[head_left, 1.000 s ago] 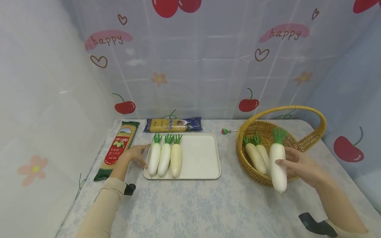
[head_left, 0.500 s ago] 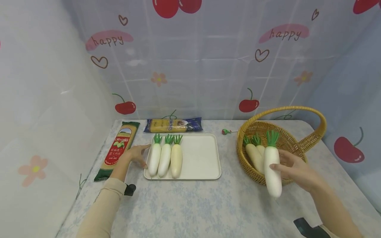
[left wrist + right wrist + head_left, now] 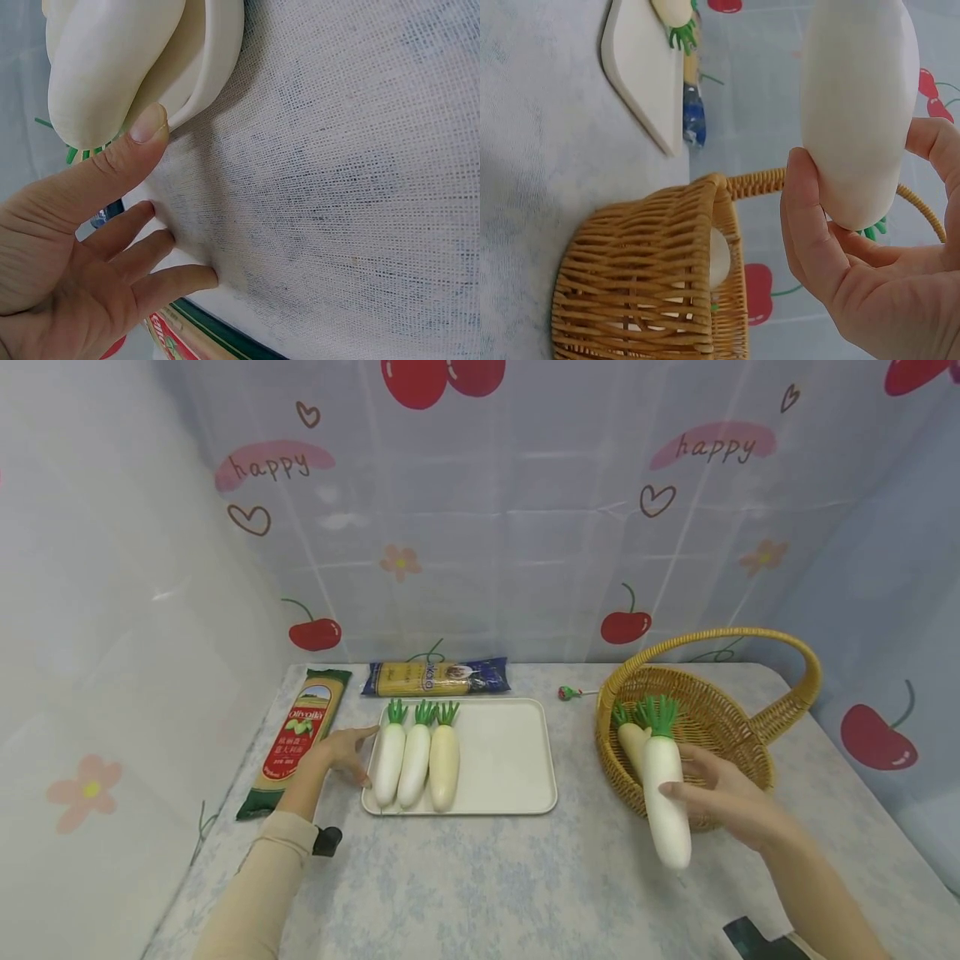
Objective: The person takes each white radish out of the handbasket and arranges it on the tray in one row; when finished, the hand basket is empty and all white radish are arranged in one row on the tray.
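My right hand (image 3: pixel 723 793) grips a white radish (image 3: pixel 666 806) with green leaves by its side, over the front left of the wicker basket (image 3: pixel 731 718). In the right wrist view, thumb and fingers wrap the radish (image 3: pixel 859 97) from both sides. Another radish (image 3: pixel 633 745) lies in the basket, partly hidden behind the held one. On the white tray (image 3: pixel 502 760), three radishes (image 3: pixel 415 764) lie side by side at the left, leaves pointing away. My left hand (image 3: pixel 347 752) rests at the tray's left edge, fingers spread and holding nothing; its thumb (image 3: pixel 112 165) is right at the rim.
A green and red pasta packet (image 3: pixel 296 739) lies slanted left of the tray, beneath my left wrist in the head view. Behind the tray is a blue and yellow pasta packet (image 3: pixel 435 677). A lollipop (image 3: pixel 568 692) sits left of the basket, whose tall handle (image 3: pixel 720 633) arches over it.
My right hand has moved left and slightly toward me with the radish, from the basket's middle to its front left side. The left hand stays at the tray.
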The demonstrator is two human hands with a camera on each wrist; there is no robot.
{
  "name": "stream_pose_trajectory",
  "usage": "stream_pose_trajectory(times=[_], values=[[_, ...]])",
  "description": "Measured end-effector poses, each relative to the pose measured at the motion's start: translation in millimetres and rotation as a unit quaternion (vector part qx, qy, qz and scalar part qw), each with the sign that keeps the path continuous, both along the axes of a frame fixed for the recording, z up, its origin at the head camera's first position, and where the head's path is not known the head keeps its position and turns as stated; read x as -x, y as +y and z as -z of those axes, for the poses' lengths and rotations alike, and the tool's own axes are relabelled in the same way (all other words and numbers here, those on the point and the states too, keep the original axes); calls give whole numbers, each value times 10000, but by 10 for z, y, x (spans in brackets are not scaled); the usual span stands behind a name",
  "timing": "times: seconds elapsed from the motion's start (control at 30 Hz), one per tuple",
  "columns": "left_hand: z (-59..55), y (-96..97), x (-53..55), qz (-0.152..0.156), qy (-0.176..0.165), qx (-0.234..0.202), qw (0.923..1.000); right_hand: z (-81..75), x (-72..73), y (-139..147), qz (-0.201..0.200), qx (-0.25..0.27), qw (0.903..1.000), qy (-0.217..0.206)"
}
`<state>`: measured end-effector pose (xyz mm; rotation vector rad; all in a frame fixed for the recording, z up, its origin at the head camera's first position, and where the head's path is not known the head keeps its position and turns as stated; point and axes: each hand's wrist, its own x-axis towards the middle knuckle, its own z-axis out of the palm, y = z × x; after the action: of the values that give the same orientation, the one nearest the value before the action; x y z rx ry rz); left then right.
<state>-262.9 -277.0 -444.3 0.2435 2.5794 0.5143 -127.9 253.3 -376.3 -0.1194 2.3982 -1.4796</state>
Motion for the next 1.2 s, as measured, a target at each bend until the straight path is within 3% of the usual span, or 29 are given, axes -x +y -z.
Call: stream_pose_trajectory(times=[0.53,1.2], values=[[0,-2,-8,25,-4,-23,10000,19,35,-223,-188,513,9985,102],[-3,-5,-17,-3,-12,-68,10000,14,132,-449,-441,759,9961,83]])
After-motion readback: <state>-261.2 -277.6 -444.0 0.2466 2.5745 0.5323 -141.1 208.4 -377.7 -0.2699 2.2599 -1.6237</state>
